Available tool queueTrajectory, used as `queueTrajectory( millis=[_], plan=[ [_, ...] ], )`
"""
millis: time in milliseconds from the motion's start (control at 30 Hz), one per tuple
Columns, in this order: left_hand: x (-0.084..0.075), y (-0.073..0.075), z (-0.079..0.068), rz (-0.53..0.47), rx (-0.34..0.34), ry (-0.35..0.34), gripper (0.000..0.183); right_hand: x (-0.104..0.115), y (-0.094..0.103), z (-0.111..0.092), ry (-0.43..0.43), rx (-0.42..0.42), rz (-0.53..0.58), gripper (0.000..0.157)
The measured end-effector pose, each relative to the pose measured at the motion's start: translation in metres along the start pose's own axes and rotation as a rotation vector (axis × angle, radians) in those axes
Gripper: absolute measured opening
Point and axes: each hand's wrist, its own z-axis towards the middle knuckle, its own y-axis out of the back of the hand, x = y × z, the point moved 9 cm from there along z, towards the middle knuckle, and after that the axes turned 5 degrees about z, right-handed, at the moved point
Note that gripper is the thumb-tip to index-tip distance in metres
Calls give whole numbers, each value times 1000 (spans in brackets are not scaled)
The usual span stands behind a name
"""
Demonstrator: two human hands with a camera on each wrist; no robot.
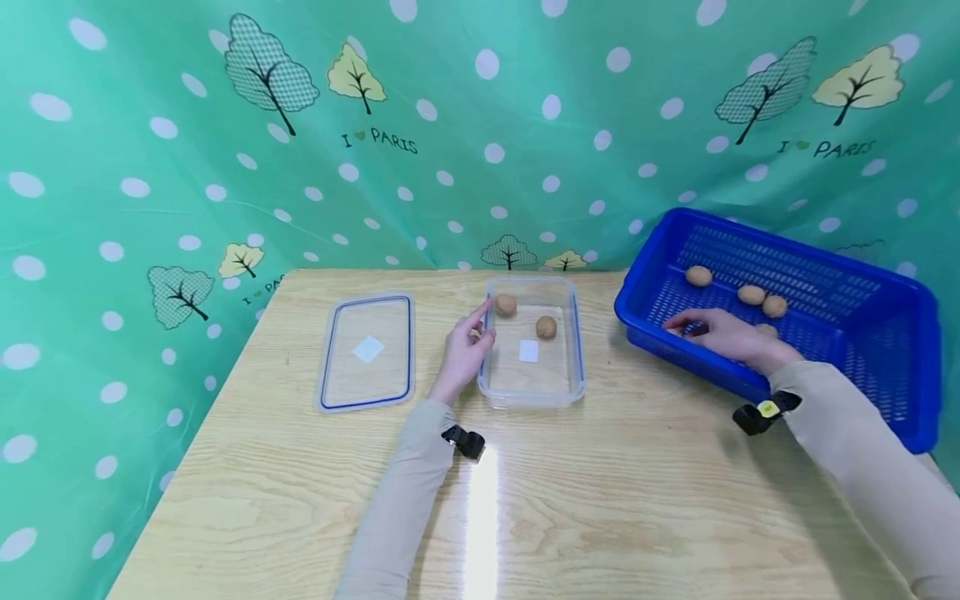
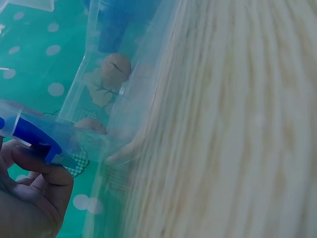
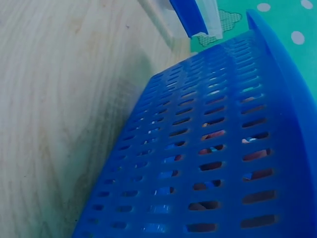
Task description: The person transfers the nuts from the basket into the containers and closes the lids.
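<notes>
Left hand point(image 1: 461, 354) pinches the box point(image 1: 531, 398) rim; whether the right hand point(image 1: 716, 335), in the basket point(image 1: 862, 292), holds anything I cannot tell; a walnut point(image 1: 699, 276) lies just beyond it.

Beige sleeves point(image 1: 855, 442); black wrist cameras point(image 1: 468, 442), right yellow-marked

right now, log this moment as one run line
left hand: by left side of clear container; right hand: in blue basket; walnuts: two in container, others in basket; lid: off, on table

The pale wood-grained desk point(image 1: 300, 500) carries, from left to right, a clear blue-edged lid point(image 1: 375, 379), a clear container point(image 1: 532, 377) and a blue basket point(image 1: 787, 262)
</notes>
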Motion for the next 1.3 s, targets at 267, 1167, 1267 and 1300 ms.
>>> queueTrajectory(
  millis=[267, 1167, 1267, 1300],
  plan=[
    [5, -1, 0, 12, -8, 8, 55, 11, 7, -4, 16, -32, 17, 34],
    [3, -2, -2, 15, -6, 15, 56, 61, 31, -21, 46, -128, 259, 50],
    [2, -2, -2, 18, -4, 16, 56, 65, 28, -20, 74, -114, 261, 49],
    [1, -3, -2, 21, -1, 12, 56, 66, 28, -19, 82, -112, 263, 49]
  ],
)
